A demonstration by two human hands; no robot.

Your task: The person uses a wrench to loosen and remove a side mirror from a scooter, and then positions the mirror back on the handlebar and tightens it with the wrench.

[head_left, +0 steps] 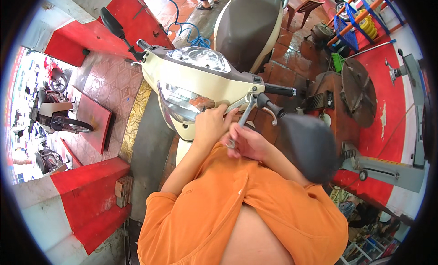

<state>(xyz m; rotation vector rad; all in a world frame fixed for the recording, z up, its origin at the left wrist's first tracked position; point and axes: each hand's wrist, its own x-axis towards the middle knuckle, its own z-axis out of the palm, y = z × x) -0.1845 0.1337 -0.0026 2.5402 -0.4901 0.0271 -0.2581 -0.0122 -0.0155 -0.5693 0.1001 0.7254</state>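
Observation:
A cream scooter [214, 91] with a brown seat faces me, its headlight close by. My right hand [248, 141] is closed around the lower end of a silver wrench [247, 111]. The wrench's upper end meets the base of a black mirror [310, 148] beside the handlebar grip [280, 90]. My left hand [212, 122] rests against the front panel, fingers curled at a slim silver bar [237, 104] that slants toward the same mirror base. That bar looks like another wrench, but its lower end is hidden by my fingers.
The other mirror [112, 23] stands out at the far left. A blue hose [194, 39] coils on the tiled floor behind, near a person's feet [205, 5]. At right are a brown chair [303, 9] and a round metal disc [358, 92]. Red-and-white walls flank both sides.

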